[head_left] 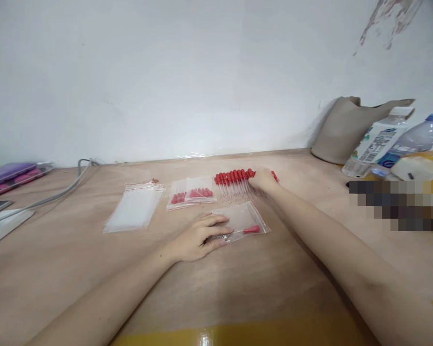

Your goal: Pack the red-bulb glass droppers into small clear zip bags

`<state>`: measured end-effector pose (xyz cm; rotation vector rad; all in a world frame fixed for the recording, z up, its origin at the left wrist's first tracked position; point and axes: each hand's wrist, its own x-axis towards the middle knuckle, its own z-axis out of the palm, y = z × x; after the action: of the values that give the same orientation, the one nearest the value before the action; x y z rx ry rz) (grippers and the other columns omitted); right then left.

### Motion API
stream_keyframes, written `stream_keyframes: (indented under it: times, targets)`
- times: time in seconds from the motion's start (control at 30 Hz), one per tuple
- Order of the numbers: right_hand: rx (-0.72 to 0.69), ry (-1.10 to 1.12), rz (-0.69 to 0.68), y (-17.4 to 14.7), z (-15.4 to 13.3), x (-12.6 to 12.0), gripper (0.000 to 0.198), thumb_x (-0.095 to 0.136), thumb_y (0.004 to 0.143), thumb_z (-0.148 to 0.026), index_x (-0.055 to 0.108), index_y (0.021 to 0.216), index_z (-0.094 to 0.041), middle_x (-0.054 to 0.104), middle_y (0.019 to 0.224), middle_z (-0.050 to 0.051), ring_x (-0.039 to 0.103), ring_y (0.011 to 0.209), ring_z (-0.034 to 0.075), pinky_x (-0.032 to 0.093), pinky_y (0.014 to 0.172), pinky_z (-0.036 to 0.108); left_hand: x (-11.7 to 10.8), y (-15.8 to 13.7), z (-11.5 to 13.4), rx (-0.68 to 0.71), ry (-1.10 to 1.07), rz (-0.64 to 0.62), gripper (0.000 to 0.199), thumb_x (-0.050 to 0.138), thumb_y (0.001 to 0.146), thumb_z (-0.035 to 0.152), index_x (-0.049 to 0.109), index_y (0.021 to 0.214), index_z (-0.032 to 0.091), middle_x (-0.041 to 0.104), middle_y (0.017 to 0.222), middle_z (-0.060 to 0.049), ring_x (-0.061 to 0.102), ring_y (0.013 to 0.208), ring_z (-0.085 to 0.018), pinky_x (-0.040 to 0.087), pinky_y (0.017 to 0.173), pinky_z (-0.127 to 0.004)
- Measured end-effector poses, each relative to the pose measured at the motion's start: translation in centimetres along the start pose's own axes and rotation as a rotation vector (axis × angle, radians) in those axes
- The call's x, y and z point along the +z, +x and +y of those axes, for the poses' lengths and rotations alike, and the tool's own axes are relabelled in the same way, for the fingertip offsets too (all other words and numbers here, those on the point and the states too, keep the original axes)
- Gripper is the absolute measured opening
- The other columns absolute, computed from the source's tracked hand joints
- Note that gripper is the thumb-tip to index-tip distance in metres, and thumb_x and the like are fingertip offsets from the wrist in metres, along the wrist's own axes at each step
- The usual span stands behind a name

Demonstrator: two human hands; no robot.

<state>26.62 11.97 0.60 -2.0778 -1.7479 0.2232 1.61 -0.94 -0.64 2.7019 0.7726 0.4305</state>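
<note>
Red-bulbed droppers: one row, on the surface, beyond the left hand; long axes run roughly toward the wearer, bulbs farthest. Right hand: nearer, at the row's right part; fingers hidden, pinch cannot be told. Left hand: fingers spread on a clear bag.

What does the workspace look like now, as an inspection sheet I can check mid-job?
Surface: brown tabletop, yellow strip along the near edge.
Job's things: row of red-headed pieces; two overlapping filled bags; bag stack; near bag, showing one red piece.
Clutter: bottles and beige container on the right; purple-and-pink packs on the left.
Hands: left hand rests on near bag; right hand at the row, grip hidden.
Cables: grey cable, left side.
Surroundings: white wall, marked patch upper right.
</note>
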Motion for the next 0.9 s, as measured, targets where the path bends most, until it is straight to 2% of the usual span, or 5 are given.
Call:
stream_keyframes:
  times: [0.27, 0.37, 0.47, 0.57, 0.9]
  targets:
    - [0.010, 0.124, 0.000, -0.8, 0.6, -2.6, 0.022, 0.054, 0.074, -0.030, 0.064, 0.067, -0.012, 0.063, 0.068, 0.013, 0.060, 0.070, 0.022, 0.042, 0.059, 0.028, -0.2, 0.1, 0.1, 0.007, 0.032, -0.018, 0.035, 0.043, 0.092, 0.035, 0.051, 0.125, 0.026, 0.045, 0.133, -0.005, 0.040, 0.123, -0.022, 0.031, 0.104, -0.040]
    - [-0.023, 0.408, 0.066, -2.5, 1.8, -3.0, 0.030, 0.056, 0.073, -0.031, 0.060, 0.094, -0.011, 0.059, 0.065, 0.005, 0.057, 0.062, 0.015, 0.043, 0.055, 0.025, -0.2, 0.1, 0.1, 0.004, 0.040, -0.013, 0.036, 0.043, 0.092, 0.036, 0.049, 0.126, 0.026, 0.045, 0.133, -0.005, 0.040, 0.123, -0.021, 0.031, 0.104, -0.040]
    - [-0.095, 0.721, 0.045, -5.2, 3.1, -2.5, 0.068, 0.058, 0.072, -0.029, 0.027, 0.130, -0.013, 0.052, 0.061, -0.004, 0.051, 0.049, 0.011, 0.041, 0.044, 0.022, -0.2, 0.2, 0.1, -0.004, 0.032, -0.014, 0.038, 0.044, 0.092, 0.037, 0.047, 0.128, 0.026, 0.046, 0.133, -0.005, 0.041, 0.123, -0.021, 0.032, 0.103, -0.040]
    - [-0.112, 0.936, -0.025, -8.1, 4.1, -1.6, 0.080, 0.060, 0.070, -0.026, 0.011, 0.134, -0.022, 0.047, 0.064, -0.008, 0.049, 0.042, 0.010, 0.040, 0.037, 0.022, -0.2, 0.2, 0.2, -0.014, 0.034, -0.020, 0.039, 0.044, 0.091, 0.037, 0.045, 0.129, 0.027, 0.046, 0.133, -0.005, 0.041, 0.123, -0.021, 0.024, 0.108, -0.044]
    - [0.035, 1.337, -0.147, -10.7, 4.2, -0.1, 0.043, 0.061, 0.071, -0.031, 0.032, 0.102, -0.025, 0.054, 0.066, -0.006, 0.062, 0.058, 0.013, 0.054, 0.061, 0.030, -0.3, 0.2, 0.3, -0.018, 0.034, -0.026, 0.044, 0.046, 0.091, 0.034, 0.038, 0.133, 0.026, 0.043, 0.135, -0.006, 0.038, 0.126, -0.021, 0.019, 0.110, -0.044]
